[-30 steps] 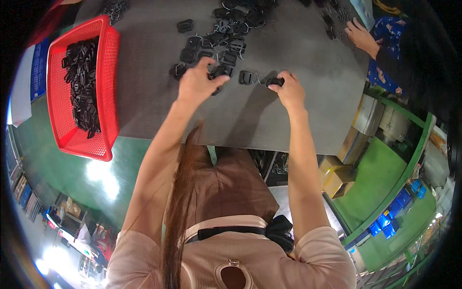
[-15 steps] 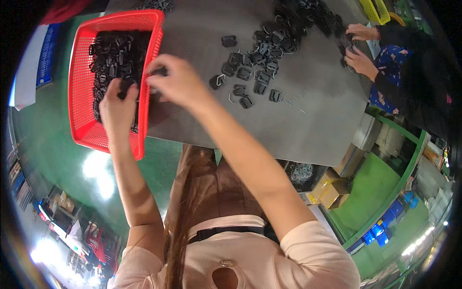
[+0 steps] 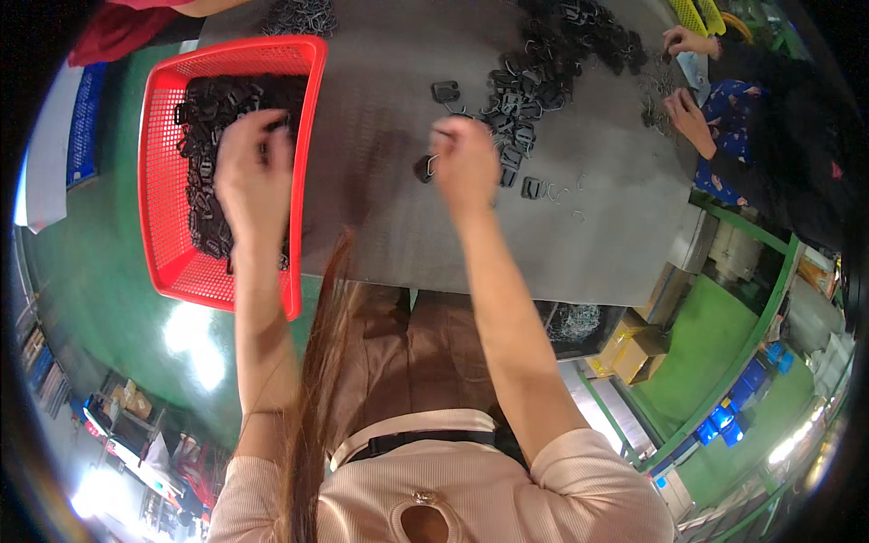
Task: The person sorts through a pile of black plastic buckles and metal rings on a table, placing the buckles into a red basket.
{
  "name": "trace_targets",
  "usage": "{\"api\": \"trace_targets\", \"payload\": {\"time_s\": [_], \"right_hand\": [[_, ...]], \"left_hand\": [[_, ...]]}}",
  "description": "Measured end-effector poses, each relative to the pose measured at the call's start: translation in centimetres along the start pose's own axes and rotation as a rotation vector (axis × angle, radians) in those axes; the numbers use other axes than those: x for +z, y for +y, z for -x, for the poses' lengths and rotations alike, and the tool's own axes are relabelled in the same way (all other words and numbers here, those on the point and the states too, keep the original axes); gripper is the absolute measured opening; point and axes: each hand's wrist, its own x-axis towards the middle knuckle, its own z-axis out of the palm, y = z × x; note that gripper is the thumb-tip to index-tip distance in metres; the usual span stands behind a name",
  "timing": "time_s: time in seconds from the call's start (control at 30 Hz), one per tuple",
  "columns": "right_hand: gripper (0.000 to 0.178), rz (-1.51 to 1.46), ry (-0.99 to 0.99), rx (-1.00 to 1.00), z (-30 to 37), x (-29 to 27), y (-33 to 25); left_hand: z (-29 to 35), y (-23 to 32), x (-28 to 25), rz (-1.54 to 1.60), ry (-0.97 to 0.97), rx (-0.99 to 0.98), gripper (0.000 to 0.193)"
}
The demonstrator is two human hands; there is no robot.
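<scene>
My left hand is over the red plastic basket, smeared by motion. Its fingers are bent around a dark piece that looks like a black plastic buckle. Many more black buckles fill the basket in a heap. On the grey table, my right hand reaches to the near left side of a loose pile of black buckles. Its fingers are curled together, and what they hold, if anything, is hidden. A buckle with a metal wire loop lies just left of that hand.
Across the table to the right, another person's hands work beside scattered wire pieces. A heap of metal wire parts lies at the far left. A yellow basket stands at the far right; a cardboard box sits below the table.
My right hand has moved right, from the basket's rim to the buckles on the table. My left hand stays over the basket, shifted slightly right. The basket sits a little lower and further right in view.
</scene>
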Motion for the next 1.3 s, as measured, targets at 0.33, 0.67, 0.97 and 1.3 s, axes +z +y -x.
{"api": "trace_targets", "payload": {"time_s": [0.33, 0.67, 0.97, 1.3], "right_hand": [[0.031, 0.145, -0.314, 0.319, -0.7, -1.5, 8.7], [0.024, -0.059, -0.348, 0.511, -2.8, -2.0, 4.8], [0.024, 0.059, -0.346, 0.398, -3.1, 1.1, 5.6], [0.016, -0.66, -0.46, 0.75, -2.7, -7.7, 10.1]], "left_hand": [[4.0, 4.2, 18.0, -0.137, -0.429, 0.038, 0.035], [-1.9, -0.3, 16.6, 0.763, -0.601, -0.697, 0.033], [-3.8, 2.0, 19.3, -0.05, -0.671, -0.238, 0.036], [-0.3, 2.4, 16.1, 1.154, -0.962, -0.679, 0.022]]}}
